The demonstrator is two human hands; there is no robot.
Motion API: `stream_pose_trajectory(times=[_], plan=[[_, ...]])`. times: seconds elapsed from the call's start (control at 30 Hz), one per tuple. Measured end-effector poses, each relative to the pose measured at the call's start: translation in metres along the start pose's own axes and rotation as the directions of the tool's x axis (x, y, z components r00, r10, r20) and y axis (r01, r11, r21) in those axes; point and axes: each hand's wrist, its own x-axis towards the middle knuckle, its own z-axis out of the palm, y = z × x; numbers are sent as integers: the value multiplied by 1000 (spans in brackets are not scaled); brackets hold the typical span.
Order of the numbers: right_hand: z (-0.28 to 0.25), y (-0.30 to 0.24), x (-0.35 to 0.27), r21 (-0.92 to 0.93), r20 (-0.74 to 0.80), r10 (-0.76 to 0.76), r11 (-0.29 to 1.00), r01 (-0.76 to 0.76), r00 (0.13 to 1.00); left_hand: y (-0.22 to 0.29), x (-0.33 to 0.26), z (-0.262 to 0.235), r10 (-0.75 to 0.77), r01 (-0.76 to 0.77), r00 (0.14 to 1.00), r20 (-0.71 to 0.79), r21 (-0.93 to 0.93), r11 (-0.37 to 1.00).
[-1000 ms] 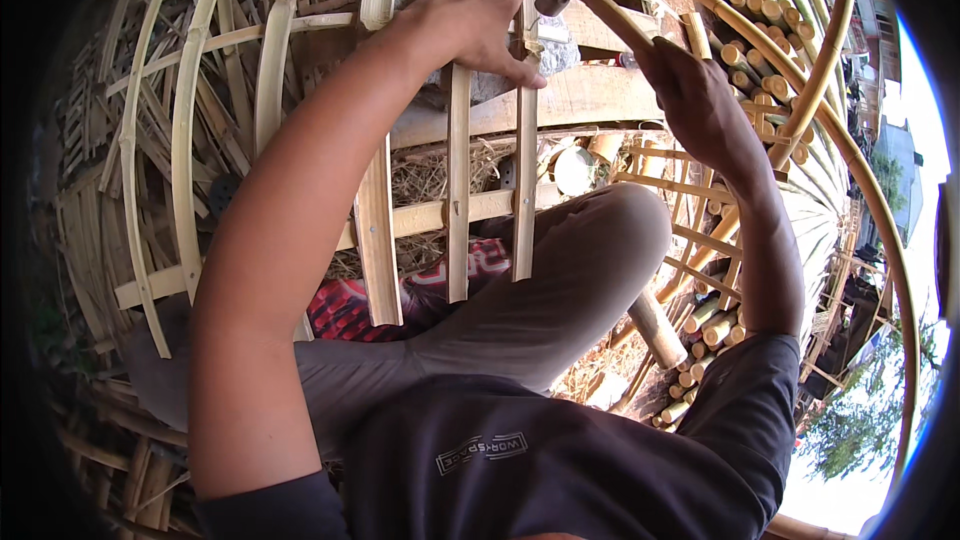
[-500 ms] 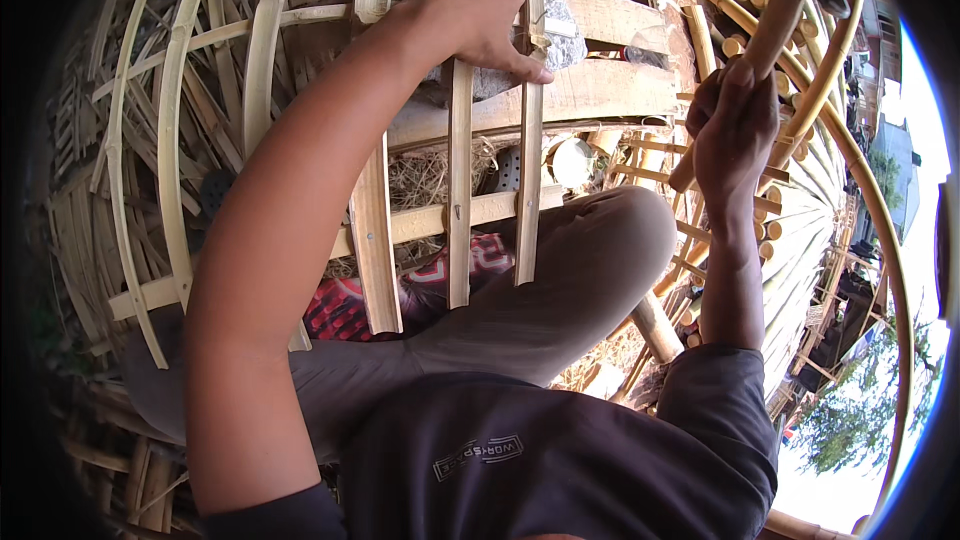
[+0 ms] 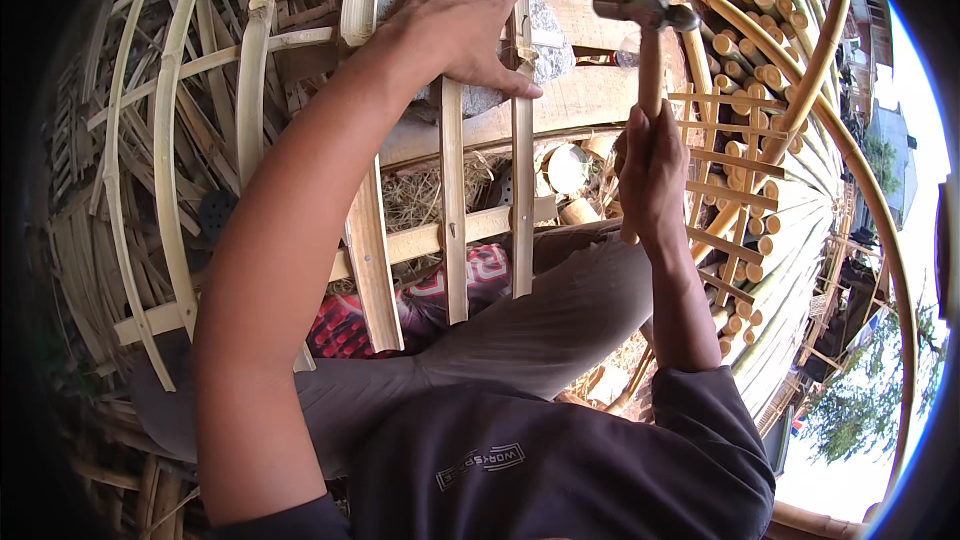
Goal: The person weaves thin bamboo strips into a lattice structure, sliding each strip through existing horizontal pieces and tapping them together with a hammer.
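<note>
My left hand lies with fingers spread across narrow bamboo slats at the top centre. Under those slats and the hand is a grey stone block. To the right, my right hand is closed around the wooden handle of a hammer. Its metal head is raised, right of my left hand and apart from the slats. A bamboo crosspiece runs beneath the slats over my lap, and small nail heads show where they cross.
Wooden planks lie under the stone. At left, more curved bamboo strips belong to the lattice, above a heap of split bamboo. Stacked bamboo poles and a small slatted frame stand on the right. Red patterned cloth lies below the slats.
My right hand has brought the hammer leftward, its head now lower and closer to my left hand. My left hand stays spread on the slats, whose near ends sit slightly lower in view.
</note>
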Motion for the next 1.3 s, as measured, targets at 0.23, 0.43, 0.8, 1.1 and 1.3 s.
stream_pose_trajectory(times=[0.23, 0.43, 0.8, 1.1, 1.3], plan=[[-12, -24, 36, 232, 0, 51, 971, -49, 999, 0, 4, -18, -38, 44, 995, 97, -57, 997], [-4, -18, 42, -73, 260, -277, 950, 305, 925, -1, 8, -19, -23, 33, 972, 235, -37, 999], [-13, -13, 40, 21, 86, 10, 1000, -12, 996, 0, 1, -22, -31, 43, 991, 128, -89, 995], [3, 9, 38, -95, 161, -180, 976, 196, 971, -4, -5, -16, -6, 15, 997, 72, -125, 992], [-29, 51, 85, -349, 195, -656, 648, 677, 729, 3, 5, -34, -68, 68, 953, 295, 8, 998]])
